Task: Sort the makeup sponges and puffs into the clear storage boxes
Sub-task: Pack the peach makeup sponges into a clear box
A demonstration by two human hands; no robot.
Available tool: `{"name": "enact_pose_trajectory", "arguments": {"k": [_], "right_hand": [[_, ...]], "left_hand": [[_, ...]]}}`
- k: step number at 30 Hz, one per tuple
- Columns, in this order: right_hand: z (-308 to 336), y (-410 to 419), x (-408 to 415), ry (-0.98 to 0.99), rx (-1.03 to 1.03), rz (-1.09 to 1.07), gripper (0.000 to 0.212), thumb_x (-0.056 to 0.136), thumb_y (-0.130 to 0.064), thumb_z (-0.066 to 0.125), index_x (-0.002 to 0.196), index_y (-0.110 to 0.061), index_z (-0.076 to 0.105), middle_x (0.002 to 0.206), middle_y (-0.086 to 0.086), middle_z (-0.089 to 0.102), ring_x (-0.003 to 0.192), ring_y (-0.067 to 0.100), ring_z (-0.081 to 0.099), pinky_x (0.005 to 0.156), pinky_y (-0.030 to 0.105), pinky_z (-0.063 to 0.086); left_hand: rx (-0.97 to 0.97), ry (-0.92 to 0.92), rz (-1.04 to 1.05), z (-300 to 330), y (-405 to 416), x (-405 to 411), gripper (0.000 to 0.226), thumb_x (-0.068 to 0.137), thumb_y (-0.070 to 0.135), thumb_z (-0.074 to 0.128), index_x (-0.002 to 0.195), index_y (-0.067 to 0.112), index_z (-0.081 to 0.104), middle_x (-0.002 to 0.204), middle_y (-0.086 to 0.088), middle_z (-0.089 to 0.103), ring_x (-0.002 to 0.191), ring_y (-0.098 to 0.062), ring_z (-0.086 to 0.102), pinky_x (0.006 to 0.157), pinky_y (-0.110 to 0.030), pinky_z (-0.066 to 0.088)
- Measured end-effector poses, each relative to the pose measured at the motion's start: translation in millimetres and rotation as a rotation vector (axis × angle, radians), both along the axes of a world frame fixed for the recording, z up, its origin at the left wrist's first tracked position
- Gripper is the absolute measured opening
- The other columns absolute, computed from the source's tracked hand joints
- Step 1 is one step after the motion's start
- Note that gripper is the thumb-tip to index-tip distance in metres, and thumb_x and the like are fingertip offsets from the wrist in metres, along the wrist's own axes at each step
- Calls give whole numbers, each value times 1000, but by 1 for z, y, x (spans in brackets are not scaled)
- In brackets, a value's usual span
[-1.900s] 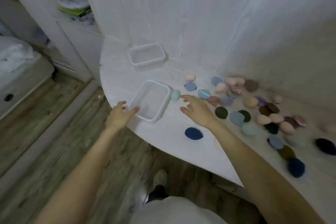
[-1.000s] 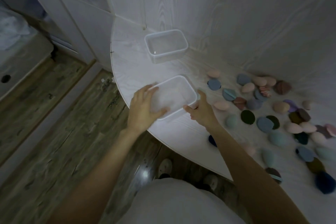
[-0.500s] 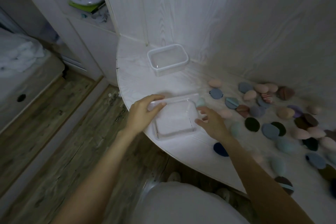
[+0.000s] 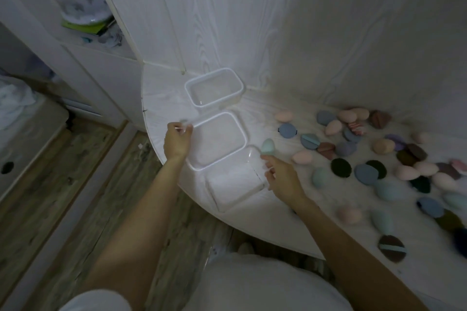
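Clear boxes (image 4: 219, 140), mint sponge (image 4: 267, 146), pink-and-white striped sponge (image 4: 356, 127), white table (image 4: 265, 212).

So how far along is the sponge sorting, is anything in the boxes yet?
Only setup looks done: three clear boxes sit in a row at the table's left end, the far box, the middle box and the near box, all empty. In hand: the left hand is at the middle box's corner and the right hand at the near box. Left: every sponge and puff, like the mint sponge, still lies loose on the table.
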State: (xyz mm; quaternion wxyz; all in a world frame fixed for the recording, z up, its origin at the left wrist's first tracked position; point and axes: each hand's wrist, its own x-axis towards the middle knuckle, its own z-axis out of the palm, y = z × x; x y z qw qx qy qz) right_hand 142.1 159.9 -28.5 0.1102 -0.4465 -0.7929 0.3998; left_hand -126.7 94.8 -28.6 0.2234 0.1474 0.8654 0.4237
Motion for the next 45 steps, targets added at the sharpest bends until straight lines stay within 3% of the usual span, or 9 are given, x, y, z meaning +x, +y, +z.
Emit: {"name": "enact_pose_trajectory", "arguments": {"k": [6,10,16,23,32,37,41,43,45], "right_hand": [[-4,4,17,-11,103,-71,38,91,0,48,126,-13,55,114,9,61,93,14,53,84,27,47],[-7,12,32,-12,75,-139,36,92,-3,49,126,-13,54,112,10,60,87,12,52,77,43,55],[-2,29,73,75,143,-86,28,92,-13,57,120,-8,59,114,10,61,99,21,56,88,33,47],[-14,64,112,-355,146,-175,47,87,-32,60,130,-18,48,115,13,54,105,30,52,81,36,43],[-21,78,80,-265,362,16,52,79,-12,65,129,-16,51,130,13,49,116,34,42,99,43,38],[-18,95,60,-496,486,206,40,87,-22,62,126,-25,54,127,6,55,113,28,48,97,45,37],[20,71,51,-44,301,-74,25,87,-20,60,111,-13,57,106,2,62,94,19,58,88,23,45],[42,39,42,103,88,6,23,85,-16,64,106,-15,56,102,-4,59,89,10,57,78,11,44],[40,11,30,52,29,231,24,82,-17,68,103,-19,56,108,-4,56,92,10,56,77,21,48]], "left_hand": [[262,171,87,22,-44,52,62,81,35,70,133,16,41,132,-3,45,113,-14,47,95,-30,42],[108,100,-194,14,-68,102,68,75,36,75,132,20,41,133,-3,42,112,-15,48,95,-38,46],[-25,-59,-485,0,-76,141,101,67,36,82,146,22,20,141,-3,26,115,-18,47,96,-39,46],[14,-37,-492,0,-76,150,97,69,37,79,146,26,21,144,-1,25,117,-18,45,96,-35,46],[8,35,-514,-5,-74,161,99,67,37,81,145,32,20,150,1,14,127,-24,39,100,-41,44],[-16,162,-432,-1,-75,171,95,67,36,81,144,27,27,150,-3,15,130,-22,34,100,-37,42],[-49,228,-416,-2,-77,173,92,69,42,79,144,23,28,143,-5,29,129,-21,30,100,-28,33],[-59,264,-431,-3,-78,174,91,69,44,77,144,21,30,141,-6,33,128,-22,29,101,-30,33],[-69,348,-450,-4,-81,174,87,69,48,76,141,18,36,140,-10,37,127,-26,32,102,-36,37]]}}
